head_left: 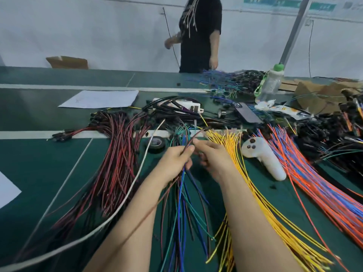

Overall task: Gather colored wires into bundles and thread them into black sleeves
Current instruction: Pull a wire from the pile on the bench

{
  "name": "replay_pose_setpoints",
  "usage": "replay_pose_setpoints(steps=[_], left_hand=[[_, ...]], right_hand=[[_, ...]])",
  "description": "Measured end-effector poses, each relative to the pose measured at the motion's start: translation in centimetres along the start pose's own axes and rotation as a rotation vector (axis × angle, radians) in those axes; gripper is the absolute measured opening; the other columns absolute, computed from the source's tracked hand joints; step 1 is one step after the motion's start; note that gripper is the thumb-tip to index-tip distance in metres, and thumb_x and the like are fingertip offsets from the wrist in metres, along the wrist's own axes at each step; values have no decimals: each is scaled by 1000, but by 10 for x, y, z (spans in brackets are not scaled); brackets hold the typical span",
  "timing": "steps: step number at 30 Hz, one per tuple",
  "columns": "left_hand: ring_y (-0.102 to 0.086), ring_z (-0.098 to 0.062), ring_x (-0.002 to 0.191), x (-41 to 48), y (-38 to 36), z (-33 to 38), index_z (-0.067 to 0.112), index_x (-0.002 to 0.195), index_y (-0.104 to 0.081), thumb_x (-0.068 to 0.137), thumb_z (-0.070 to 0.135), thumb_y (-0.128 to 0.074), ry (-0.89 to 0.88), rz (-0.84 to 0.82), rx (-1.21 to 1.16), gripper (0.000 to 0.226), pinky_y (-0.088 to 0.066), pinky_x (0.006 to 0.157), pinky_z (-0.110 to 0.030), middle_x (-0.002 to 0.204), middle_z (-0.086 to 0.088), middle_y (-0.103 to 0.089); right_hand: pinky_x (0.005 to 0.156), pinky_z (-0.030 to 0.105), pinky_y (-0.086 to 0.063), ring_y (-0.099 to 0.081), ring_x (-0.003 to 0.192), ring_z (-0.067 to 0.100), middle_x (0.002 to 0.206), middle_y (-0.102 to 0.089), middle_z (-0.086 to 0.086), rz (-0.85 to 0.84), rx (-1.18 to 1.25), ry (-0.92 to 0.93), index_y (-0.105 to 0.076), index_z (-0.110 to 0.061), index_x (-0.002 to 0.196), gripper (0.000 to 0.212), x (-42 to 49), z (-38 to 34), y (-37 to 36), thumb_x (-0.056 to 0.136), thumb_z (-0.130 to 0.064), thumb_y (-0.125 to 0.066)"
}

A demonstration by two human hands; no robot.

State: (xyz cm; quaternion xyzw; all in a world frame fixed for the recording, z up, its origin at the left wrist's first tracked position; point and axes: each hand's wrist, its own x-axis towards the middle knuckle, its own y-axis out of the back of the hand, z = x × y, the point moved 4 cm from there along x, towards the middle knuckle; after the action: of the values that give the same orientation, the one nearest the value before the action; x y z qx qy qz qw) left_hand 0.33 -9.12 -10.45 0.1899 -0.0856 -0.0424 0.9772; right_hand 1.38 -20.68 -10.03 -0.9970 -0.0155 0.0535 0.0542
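Mostly a dark green table fills the view, seen from above and covered in loose wires. At its far side a person in black stands. A wide spread of red and black wires lies on the left, a fan of yellow wires runs down the right of centre, and orange and blue wires lie further right. Between the red and the yellow piles sits a mixed bundle of blue, green and dark wires, its lower ends trailing toward the viewer. The left hand grips this bundle near its top, fingers curled round it, with one thin dark wire rising from its thumb. The right hand, just beside it, has curled fingers and a fingertip touching that thin wire; blur hides whether it holds it. A long white cord curves across the left. Black sleeves lie tangled in the middle of the table beyond the hands. A sheet of paper lies at far left, a white controller right of the yellow wires, a phone behind it, and a roll of black tape just beyond the left hand.
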Motion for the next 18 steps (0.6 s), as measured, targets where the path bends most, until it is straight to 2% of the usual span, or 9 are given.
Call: replay_pose_setpoints(steps=[3,5,8,12,14,18], left_hand=[[-38,0,41,0,0,1,15,55,-50,101,28,-40,2,-64,-1,48,-31,52,-14,39,10,-47],[-38,0,42,-1,-2,1,9,74,-60,102,25,-37,37,-74,-72,40,-31,52,-15,42,9,-48],[-49,0,46,-2,-1,-2,-1,98,-59,103,18,-35,124,-2,-276,31,-40,51,-12,55,6,-58],[-60,-2,48,-8,-1,-2,5,100,-57,102,20,-38,227,-20,-475,24,-48,47,-13,56,4,-66],[-61,-3,48,-10,0,-1,9,94,-59,99,24,-47,232,-9,-479,20,-47,45,-13,56,4,-66],[-65,-8,50,-10,-1,-1,4,89,-56,97,13,-51,232,35,-502,13,-50,47,-17,57,-2,-67]], right_hand=[[36,13,-22,-33,37,0,49,-57,-8,-73,8,1,-62,-12,77,16,3,2,4,93,-13,-59],[39,13,-23,-38,37,0,49,-59,-7,-56,33,12,-59,-12,76,17,4,2,5,93,-9,-57],[47,20,-27,-38,48,10,58,-59,-1,31,77,27,-55,-14,74,19,5,5,7,92,-7,-58],[51,22,-32,-39,54,13,63,-52,-2,32,3,51,-56,-14,73,20,5,7,7,92,-9,-60],[50,22,-31,-38,52,12,59,-52,-5,33,-74,72,-58,-14,72,20,6,7,6,92,-11,-61],[49,23,-31,-38,49,12,53,-47,-6,64,-109,78,-56,-15,69,22,9,8,7,91,-11,-62]])
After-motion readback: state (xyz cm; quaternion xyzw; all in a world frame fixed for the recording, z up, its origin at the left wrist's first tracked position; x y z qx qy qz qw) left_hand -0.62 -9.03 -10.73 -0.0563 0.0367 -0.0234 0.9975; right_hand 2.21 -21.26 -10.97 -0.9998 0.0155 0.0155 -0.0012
